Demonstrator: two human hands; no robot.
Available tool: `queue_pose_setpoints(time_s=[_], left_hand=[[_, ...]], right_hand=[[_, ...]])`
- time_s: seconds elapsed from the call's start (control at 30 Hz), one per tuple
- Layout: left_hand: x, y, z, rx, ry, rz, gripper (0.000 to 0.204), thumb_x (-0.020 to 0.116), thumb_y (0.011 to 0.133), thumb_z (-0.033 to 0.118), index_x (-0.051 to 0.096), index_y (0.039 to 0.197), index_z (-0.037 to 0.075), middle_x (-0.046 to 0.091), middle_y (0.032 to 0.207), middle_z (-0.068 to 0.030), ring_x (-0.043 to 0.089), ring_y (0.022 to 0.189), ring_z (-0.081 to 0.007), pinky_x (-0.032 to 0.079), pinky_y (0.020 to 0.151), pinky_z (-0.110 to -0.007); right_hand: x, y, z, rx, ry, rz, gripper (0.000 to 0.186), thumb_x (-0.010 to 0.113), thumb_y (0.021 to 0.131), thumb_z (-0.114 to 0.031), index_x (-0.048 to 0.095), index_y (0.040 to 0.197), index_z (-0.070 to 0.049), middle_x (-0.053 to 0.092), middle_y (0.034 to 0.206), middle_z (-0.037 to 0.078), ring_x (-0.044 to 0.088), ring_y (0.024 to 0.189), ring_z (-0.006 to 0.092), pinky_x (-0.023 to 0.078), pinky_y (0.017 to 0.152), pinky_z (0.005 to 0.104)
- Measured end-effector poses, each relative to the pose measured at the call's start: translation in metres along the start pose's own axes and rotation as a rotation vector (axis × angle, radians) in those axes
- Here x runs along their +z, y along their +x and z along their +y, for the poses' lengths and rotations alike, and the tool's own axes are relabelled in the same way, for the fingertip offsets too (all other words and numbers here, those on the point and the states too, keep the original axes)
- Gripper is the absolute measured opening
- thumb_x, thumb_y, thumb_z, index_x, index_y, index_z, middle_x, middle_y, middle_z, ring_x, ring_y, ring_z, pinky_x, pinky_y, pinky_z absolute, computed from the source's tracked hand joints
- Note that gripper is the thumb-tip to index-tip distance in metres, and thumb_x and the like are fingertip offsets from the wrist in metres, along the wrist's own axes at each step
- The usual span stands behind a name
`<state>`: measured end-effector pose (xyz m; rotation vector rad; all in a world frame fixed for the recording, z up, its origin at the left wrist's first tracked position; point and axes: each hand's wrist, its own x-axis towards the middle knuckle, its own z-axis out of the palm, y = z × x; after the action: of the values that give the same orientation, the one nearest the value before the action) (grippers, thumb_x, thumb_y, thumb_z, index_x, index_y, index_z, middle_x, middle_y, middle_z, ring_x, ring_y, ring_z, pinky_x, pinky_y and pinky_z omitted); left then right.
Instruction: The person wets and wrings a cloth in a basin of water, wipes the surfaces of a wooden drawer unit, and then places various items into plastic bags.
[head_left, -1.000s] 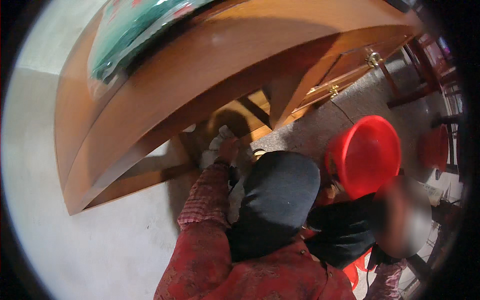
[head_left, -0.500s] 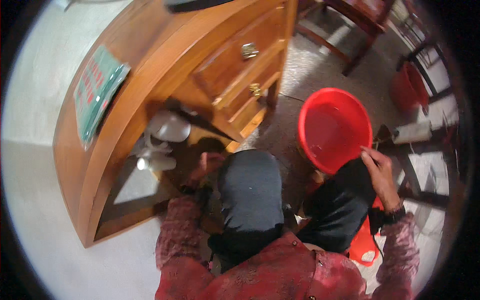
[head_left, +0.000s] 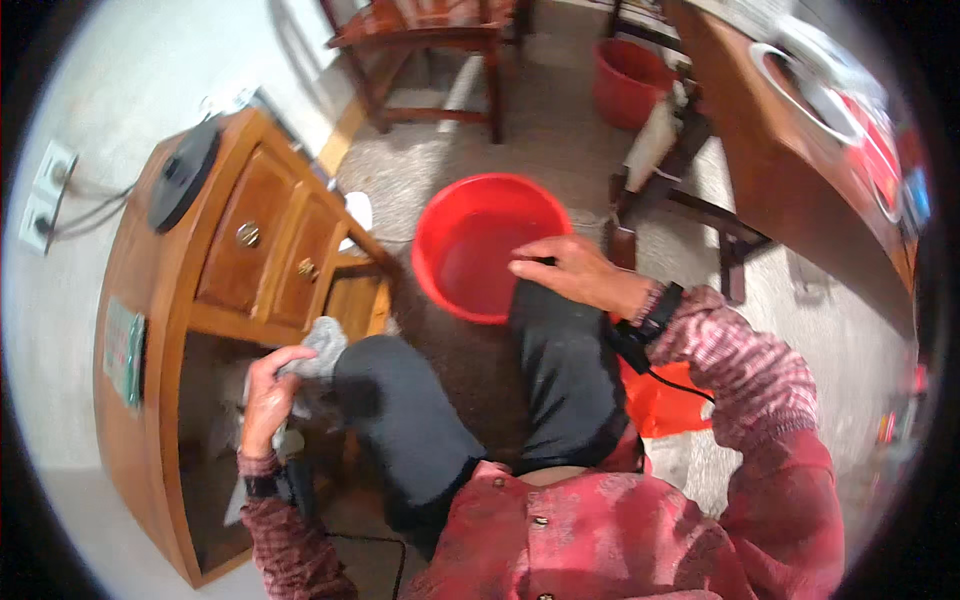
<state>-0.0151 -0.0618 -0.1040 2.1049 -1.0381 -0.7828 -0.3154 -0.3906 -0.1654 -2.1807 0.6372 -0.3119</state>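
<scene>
Pinching grey cloth [head_left: 324, 345] beside cabinet [head_left: 172, 410] opening, left hand [head_left: 272, 390]; right hand [head_left: 585, 272] loosely spread on knee [head_left: 545, 315] near basin [head_left: 435, 238] rim

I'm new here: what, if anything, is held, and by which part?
The left hand grips a grey cloth by one end; the right hand appears empty.

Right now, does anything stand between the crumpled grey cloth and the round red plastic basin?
The dark-trousered left knee stands beside the grey cloth, toward the red basin; nothing visible blocks a path over it.
</scene>
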Motion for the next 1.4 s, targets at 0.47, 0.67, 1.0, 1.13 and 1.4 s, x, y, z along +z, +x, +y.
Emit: queue_pose_setpoints(time_s=[0.47,0.67,1.0,1.13,1.4], left_hand=[[0.0,-0.016,0.177,0.508,-0.007,0.113,0.022,0.055,0.075,-0.007,0.065,0.094,-0.005,0.062,0.086,-0.0075,0.058,0.083,-0.0154,0.046,0.079,-0.026],[0.045,-0.019,0.26,0.813,-0.172,-0.229,0.025,0.068,0.068,-0.003,0.073,0.093,-0.003,0.07,0.088,-0.0177,0.068,0.083,-0.0234,0.051,0.076,-0.03],[0.132,-0.026,0.294,0.921,-0.572,-0.677,0.021,0.078,0.074,0.003,0.072,0.091,-0.007,0.07,0.087,-0.026,0.069,0.074,-0.0277,0.053,0.066,-0.032],[0.14,-0.021,0.275,0.92,-0.452,-0.697,0.027,0.084,0.07,0.006,0.072,0.091,-0.004,0.07,0.086,-0.0251,0.068,0.071,-0.0276,0.052,0.064,-0.034],[0.154,-0.004,0.27,0.956,-0.353,-0.545,0.033,0.086,0.067,0.009,0.066,0.092,0.0,0.069,0.083,-0.0209,0.066,0.07,-0.0261,0.051,0.066,-0.034]], right_hand=[[-0.061,-0.133,-0.064,0.016,0.328,0.044,0.054,0.065,0.094,-0.04,0.059,0.129,0.001,0.067,0.118,0.022,0.066,0.109,0.0257,0.051,0.092,0.0352],[-0.066,-0.177,-0.093,-0.252,0.232,0.307,0.06,0.075,0.086,-0.032,0.055,0.134,-0.004,0.071,0.101,0.019,0.071,0.095,0.0283,0.056,0.08,0.0355],[-0.025,-0.188,-0.111,-0.553,0.428,0.473,0.042,0.073,0.084,-0.025,0.062,0.118,-0.004,0.063,0.119,0.017,0.059,0.113,0.0347,0.046,0.096,0.0414],[-0.01,-0.187,-0.097,-0.577,0.489,0.505,0.038,0.068,0.085,-0.02,0.062,0.119,-0.004,0.063,0.119,0.017,0.06,0.112,0.0349,0.047,0.095,0.0407],[-0.003,-0.202,-0.066,-0.278,0.558,0.342,0.02,0.07,0.084,-0.015,0.068,0.099,-0.002,0.068,0.088,0.019,0.069,0.081,0.0339,0.053,0.071,0.0364]])
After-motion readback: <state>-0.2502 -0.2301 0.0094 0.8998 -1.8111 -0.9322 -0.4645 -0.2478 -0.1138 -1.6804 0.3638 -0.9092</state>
